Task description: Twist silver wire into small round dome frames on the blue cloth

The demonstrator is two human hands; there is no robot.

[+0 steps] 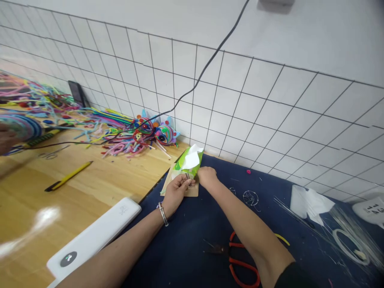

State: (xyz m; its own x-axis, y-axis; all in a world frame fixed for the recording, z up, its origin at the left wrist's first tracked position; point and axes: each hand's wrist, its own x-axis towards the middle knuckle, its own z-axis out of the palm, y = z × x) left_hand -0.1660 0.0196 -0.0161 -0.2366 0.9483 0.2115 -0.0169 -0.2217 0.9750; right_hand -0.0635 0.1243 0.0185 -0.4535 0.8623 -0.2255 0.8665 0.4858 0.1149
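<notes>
My left hand (pixel 177 191), with a silver bangle on its wrist, is at the front of a green tissue pack (pixel 198 161); its thumb and fingers are pinched together on something small and thin that I cannot make out. A white tissue (pixel 192 157) sticks up from the pack. Under the pack and my left hand lies a tan card (pixel 192 192). My right hand (pixel 207 176) is curled at the right side of the pack, its fingertips hidden, so what it holds, if anything, does not show.
Red-handled pliers (pixel 244 270) lie under my right forearm. Wire rings (pixel 250 198) and clear strands (pixel 354 228) are on the dark cloth. On the wooden table (pixel 105 180) are a white device (pixel 96 236), a yellow cutter (pixel 69 176) and colourful pipe cleaners (pixel 120 140). Another person's hand (pixel 6 138) is at far left.
</notes>
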